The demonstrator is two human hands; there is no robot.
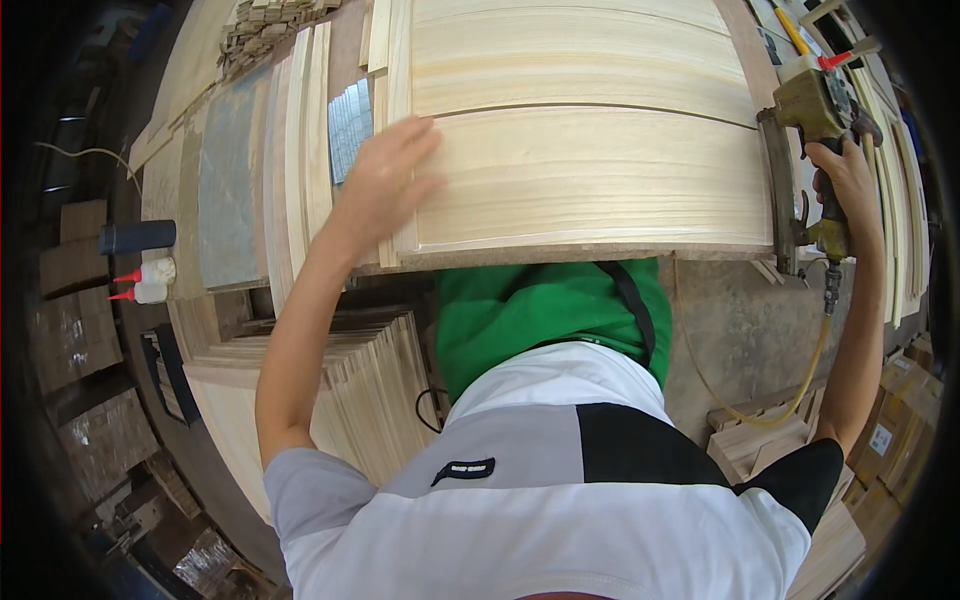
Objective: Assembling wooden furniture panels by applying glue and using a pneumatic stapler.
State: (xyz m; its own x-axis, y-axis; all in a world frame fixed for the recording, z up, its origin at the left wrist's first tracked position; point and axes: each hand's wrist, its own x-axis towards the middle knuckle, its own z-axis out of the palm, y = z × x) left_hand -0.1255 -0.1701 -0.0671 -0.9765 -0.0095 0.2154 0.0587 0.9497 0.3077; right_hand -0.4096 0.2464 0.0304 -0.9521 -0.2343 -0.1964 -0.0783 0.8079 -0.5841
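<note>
My right hand [848, 180] is wrapped round the handle of a pneumatic nail gun [808, 110], with a yellow air hose [815, 365] running from its lower end. The gun stands at the right end of a pale wooden panel [590, 180], near its edge. Over the panel's left end is my left hand [390, 180], somewhat blurred, its fingers stretched out and apart with nothing in them. Whether it touches the wood I cannot tell. A second pale panel [570, 50] lies just beyond, a dark narrow gap between the two. Strips of nails [350, 130] lie beside my left hand.
Long wooden strips [300, 130] lie left of the panels, with a grey board [230, 180] beside them. Glue bottles with red tips [150, 282] stand at the far left. Small wood pieces [265, 30] are heaped at the back. Stacked boards [350, 390] sit below the bench.
</note>
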